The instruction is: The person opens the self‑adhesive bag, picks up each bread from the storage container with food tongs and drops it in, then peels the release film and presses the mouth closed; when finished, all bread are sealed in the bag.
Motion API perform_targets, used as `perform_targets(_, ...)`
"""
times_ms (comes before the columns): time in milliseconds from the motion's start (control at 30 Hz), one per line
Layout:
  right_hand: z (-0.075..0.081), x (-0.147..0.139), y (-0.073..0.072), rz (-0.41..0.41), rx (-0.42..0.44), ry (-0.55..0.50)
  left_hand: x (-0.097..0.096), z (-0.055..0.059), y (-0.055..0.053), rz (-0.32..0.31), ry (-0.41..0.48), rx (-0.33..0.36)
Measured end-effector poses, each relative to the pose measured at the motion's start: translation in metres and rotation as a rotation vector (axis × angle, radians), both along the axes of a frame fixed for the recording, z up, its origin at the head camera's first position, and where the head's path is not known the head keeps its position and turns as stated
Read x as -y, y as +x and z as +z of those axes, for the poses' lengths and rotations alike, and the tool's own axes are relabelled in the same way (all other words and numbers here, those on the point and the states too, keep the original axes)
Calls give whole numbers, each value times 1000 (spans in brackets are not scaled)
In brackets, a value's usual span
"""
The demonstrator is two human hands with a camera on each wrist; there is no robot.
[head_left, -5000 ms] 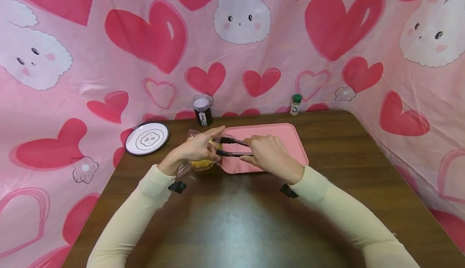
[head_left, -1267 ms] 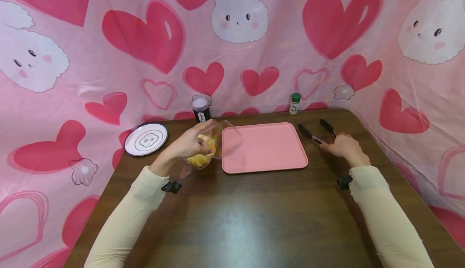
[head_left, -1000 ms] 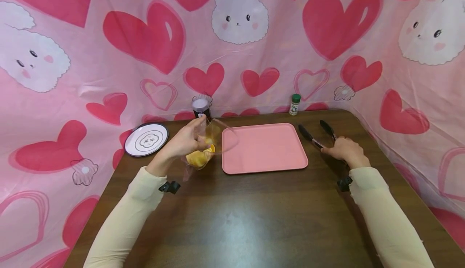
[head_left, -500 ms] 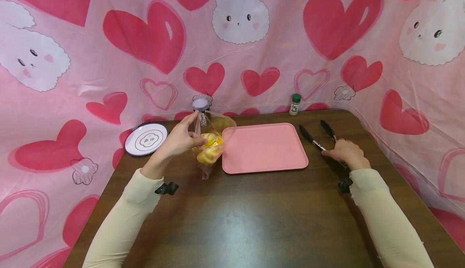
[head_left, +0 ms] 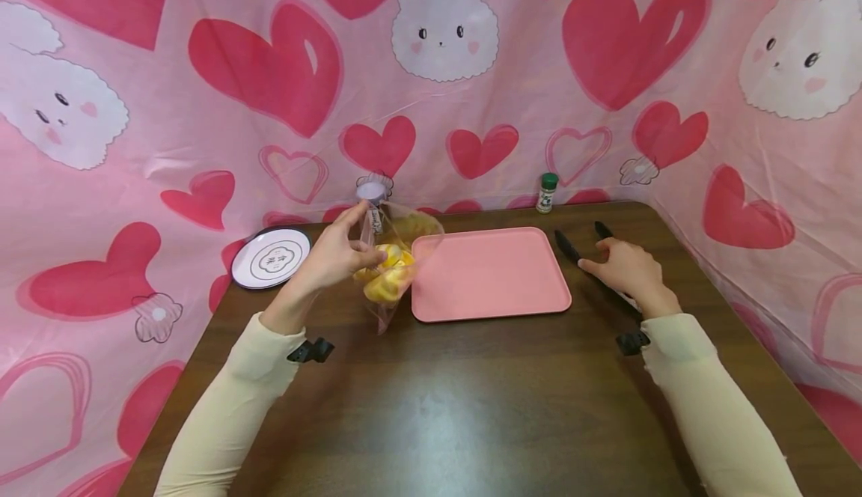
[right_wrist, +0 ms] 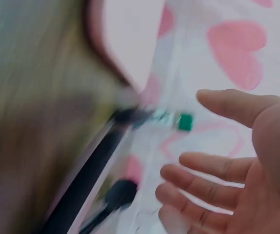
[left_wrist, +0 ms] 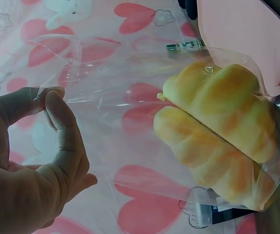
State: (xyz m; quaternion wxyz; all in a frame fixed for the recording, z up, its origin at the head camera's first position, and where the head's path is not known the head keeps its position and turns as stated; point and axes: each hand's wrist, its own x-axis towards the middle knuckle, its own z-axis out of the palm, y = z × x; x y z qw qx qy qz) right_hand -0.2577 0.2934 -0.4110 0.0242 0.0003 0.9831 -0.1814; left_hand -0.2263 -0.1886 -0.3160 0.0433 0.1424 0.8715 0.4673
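My left hand (head_left: 337, 254) pinches the upper edge of a clear plastic bag (head_left: 419, 235) between thumb and forefinger, left of the pink tray (head_left: 491, 276). Two golden, ridged bread rolls (left_wrist: 223, 105) lie side by side inside it, as the left wrist view shows. The bag's mouth gapes and overlaps the tray's left edge. On the right, a pair of black-tipped tongs (head_left: 567, 245) lies spread on the table. Over them is my right hand (head_left: 629, 269), its fingers apart and holding nothing; it hides part of the tongs. The right wrist view is blurred.
A white plate with a dark rim (head_left: 251, 276) stands at the back left. Behind the bag is a dark jar with a pale lid (head_left: 372, 192). A green-capped shaker (head_left: 547, 194) stands near the patterned cloth wall (head_left: 512, 100). The wooden table (head_left: 431, 407) stretches toward me.
Five seconds ago the right hand held the tongs at the bag; they went to the table's right side, and the hand has now released them. The left hand has drawn the bag more upright.
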Motion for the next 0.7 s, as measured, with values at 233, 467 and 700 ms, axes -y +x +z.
perform_targets(233,13,49,13,141,-173,-133,-4,5,3,1,31,-5)
perform_targets(467,22,103,32,294,-273,-253,-8,9,5,7,48,-5)
perform_targets(700,30,150,53,419,-349,-399,-11,11,6,10,71,6)
